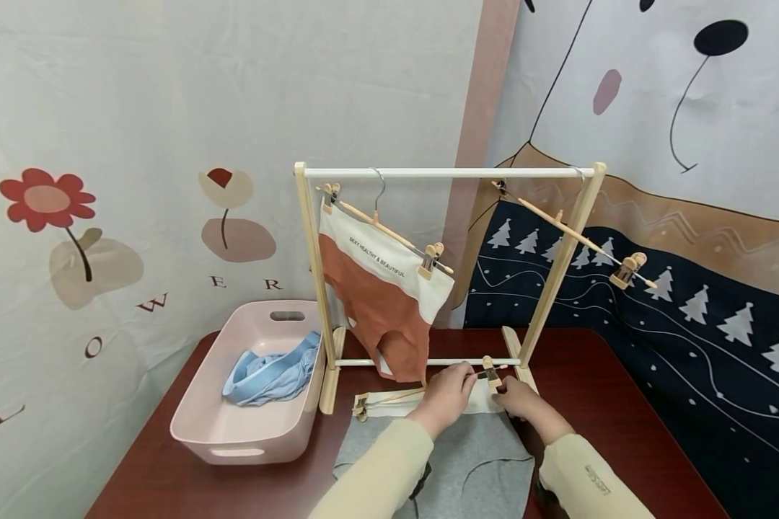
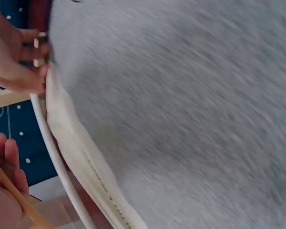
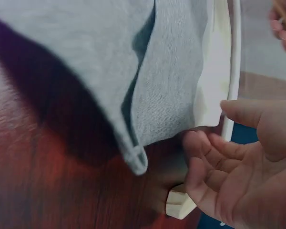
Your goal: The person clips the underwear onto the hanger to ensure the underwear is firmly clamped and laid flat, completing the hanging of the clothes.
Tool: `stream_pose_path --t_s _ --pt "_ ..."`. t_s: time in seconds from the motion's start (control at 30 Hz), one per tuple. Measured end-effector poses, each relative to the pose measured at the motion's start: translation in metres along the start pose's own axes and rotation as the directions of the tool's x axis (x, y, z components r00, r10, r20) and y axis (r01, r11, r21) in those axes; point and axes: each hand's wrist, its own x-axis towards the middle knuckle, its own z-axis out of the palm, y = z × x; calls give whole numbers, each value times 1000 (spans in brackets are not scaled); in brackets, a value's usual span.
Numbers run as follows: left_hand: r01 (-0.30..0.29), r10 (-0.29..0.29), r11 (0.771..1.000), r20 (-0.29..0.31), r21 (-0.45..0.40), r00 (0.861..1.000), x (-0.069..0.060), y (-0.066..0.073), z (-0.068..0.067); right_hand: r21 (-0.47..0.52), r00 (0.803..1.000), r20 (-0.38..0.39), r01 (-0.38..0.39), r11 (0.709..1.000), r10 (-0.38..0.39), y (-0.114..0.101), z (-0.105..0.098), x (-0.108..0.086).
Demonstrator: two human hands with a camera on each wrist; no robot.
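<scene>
A grey garment (image 1: pixel 467 461) with a white waistband (image 1: pixel 386 405) lies on the table. My left hand (image 1: pixel 446 395) grips a wooden hanger over the waistband; the left wrist view shows its rod (image 2: pixel 19 198) across the curled fingers. One clip (image 1: pixel 361 407) is at the waistband's left end, and another clip (image 1: pixel 490 373) stands between my hands near the right end. My right hand (image 1: pixel 524 404) holds the waistband's right corner, thumb at the edge and fingers bent beneath, as the right wrist view shows at the hand (image 3: pixel 248 157). Whether the right clip bites the cloth, I cannot tell.
Behind my hands stands a rack (image 1: pixel 448 173) with a rust-and-white garment (image 1: pixel 376 288) on one hanger and a bare hanger (image 1: pixel 568 231) at right. A pink basket (image 1: pixel 197 404) with blue cloth (image 1: pixel 273 375) is on the left of the dark red table (image 1: pixel 143 468).
</scene>
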Motion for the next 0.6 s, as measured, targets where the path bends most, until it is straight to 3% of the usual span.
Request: stream_pose_path --t_s 0.17,0.33,0.43,0.53,0.6 --pt "-47 47 997 -12 -59 999 2 5 -3 -20 998 -49 26 999 -27 0 1 9" --pt "23 -16 980 37 -199 999 0 8 -5 -35 996 -79 41 999 -44 0 0 13" --pt "65 -52 970 61 -234 997 -1 10 -7 93 997 -81 19 996 -12 -1 -3 13" --pt "56 -45 983 65 -174 997 2 13 -9 246 998 -59 7 969 8 -3 -7 9" --pt "46 -39 991 63 -125 997 3 16 -11 297 999 -41 5 955 8 -3 -9 5"
